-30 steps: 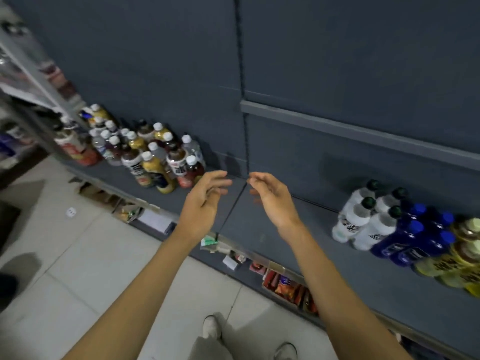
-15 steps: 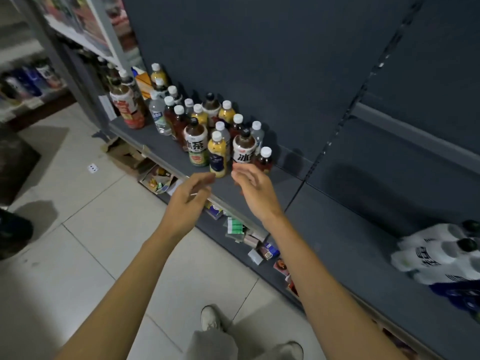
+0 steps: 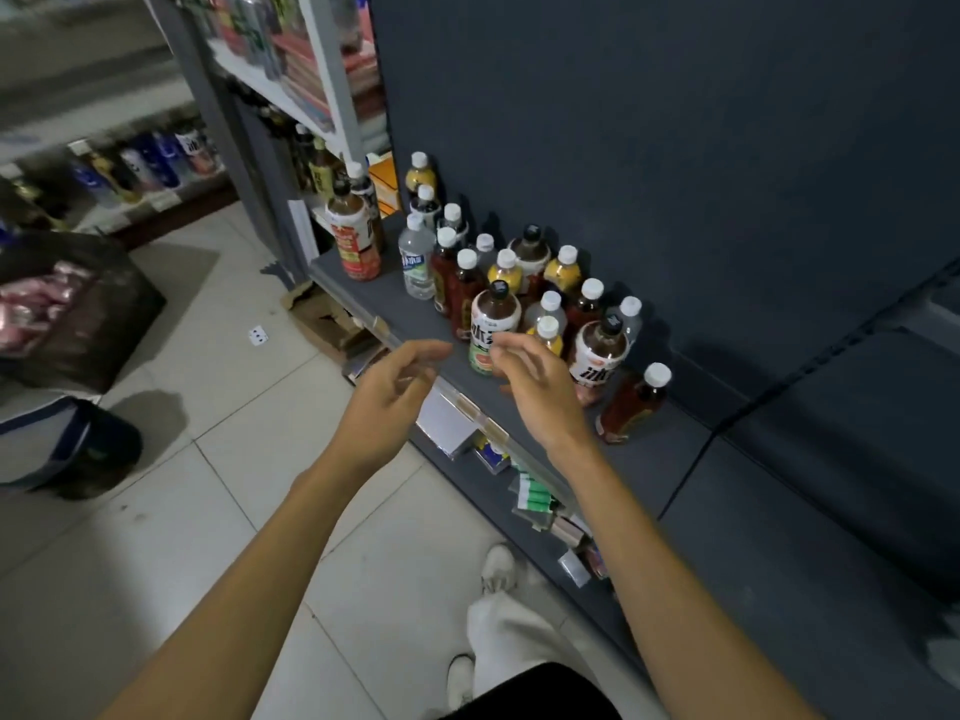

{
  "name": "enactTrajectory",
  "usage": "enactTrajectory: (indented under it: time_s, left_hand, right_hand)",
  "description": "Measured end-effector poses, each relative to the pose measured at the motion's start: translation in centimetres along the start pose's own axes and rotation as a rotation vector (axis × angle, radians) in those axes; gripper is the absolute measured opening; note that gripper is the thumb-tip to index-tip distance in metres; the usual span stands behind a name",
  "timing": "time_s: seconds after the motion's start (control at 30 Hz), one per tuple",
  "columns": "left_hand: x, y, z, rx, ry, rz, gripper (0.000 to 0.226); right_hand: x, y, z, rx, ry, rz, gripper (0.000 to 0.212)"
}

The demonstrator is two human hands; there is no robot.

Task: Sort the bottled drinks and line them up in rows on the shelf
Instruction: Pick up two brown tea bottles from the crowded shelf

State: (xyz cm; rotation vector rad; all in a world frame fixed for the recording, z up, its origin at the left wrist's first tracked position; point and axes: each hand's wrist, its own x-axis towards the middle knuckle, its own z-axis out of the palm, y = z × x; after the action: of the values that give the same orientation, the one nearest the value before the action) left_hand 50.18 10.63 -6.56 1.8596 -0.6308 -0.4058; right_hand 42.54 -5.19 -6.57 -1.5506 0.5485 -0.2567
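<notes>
A mixed cluster of bottled drinks stands on the dark grey shelf (image 3: 670,459). It includes a black-capped tea bottle with a green-and-white label (image 3: 491,324), a yellow juice bottle (image 3: 548,335), a brown tea bottle (image 3: 597,356), a red drink (image 3: 631,402) and a clear water bottle (image 3: 417,257). My left hand (image 3: 389,392) hovers over the shelf's front edge, fingers apart and empty. My right hand (image 3: 535,387) is open just in front of the green-labelled bottle and the yellow one, holding nothing.
A large red-labelled tea bottle (image 3: 353,236) stands at the shelf's left end by the upright post (image 3: 249,163). Small goods (image 3: 535,498) fill the lower shelf. My shoes (image 3: 496,569) stand on the tiled floor, with a dark bin (image 3: 93,449) at left.
The view has swung left and nearer to the bottle cluster; the sorted white and blue bottles at right have left the frame. Both hands have moved toward the cluster, still empty.
</notes>
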Motion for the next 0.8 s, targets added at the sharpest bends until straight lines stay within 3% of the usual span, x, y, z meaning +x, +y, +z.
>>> enactTrajectory:
  time_s: [0.37, 0.6, 0.8]
  left_hand:
    - [14.2, -3.2, -6.7, 0.092, -0.017, -0.054, 0.031]
    - [21.7, -4.3, -11.8, 0.050, 0.007, -0.052, 0.034]
    - [26.5, -8.9, -15.4, -0.047, -0.089, -0.073, 0.042]
  right_hand:
    - [15.2, -0.8, 5.2, 0.018, -0.028, 0.043, 0.016]
    - [23.0, -3.6, 9.1, -0.058, -0.038, 0.019, 0.020]
    - [28.4, -3.1, 14.1, -0.092, 0.014, 0.076, 0.019]
